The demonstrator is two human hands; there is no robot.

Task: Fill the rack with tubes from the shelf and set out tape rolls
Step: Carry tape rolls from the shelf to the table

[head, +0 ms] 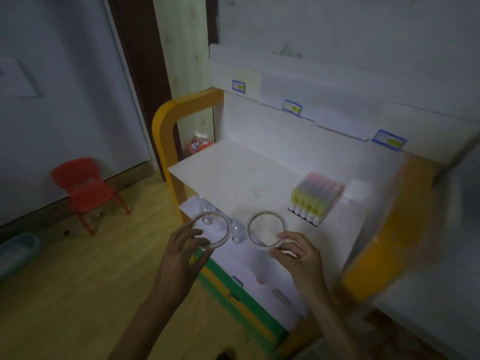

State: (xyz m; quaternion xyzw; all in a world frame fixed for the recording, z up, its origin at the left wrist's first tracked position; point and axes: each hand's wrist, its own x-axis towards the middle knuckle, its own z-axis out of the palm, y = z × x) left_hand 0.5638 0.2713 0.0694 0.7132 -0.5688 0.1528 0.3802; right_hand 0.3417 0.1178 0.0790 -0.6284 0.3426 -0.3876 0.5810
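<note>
- A red plastic chair [85, 189] stands on the wooden floor [78, 281] at far left, against the grey wall; a teal tray [15, 252] lies at the frame's left edge.
- The left hand [181, 252] pinches a clear tape roll [211, 230] by its near rim — thumb and fingers curled round the ring — and holds it in the air over the front-left corner of the shelf unit, past the orange frame post [166, 141].
- Clear plastic bottles [237, 231] show on a lower level, seen partly through and between the two rings.
- The right hand [298, 258] holds a second tape roll [267, 228] the same way, fingertips curled on its near rim, above the front edge of the white shelf [233, 172]; whether the ring touches the surface cannot be told.
- The two rolls sit side by side, near each other but apart.
- A rack [315, 201] packed with tubes — yellow caps at the front rows, blue and pink behind — stands on the shelf towards its right side, well back from the front edge.
- Blue-bordered labels [292, 107] are fixed along the stepped white back panel above the shelf.
- A small red bin [197, 146] sits on the floor behind the shelf's rear-left corner.
</note>
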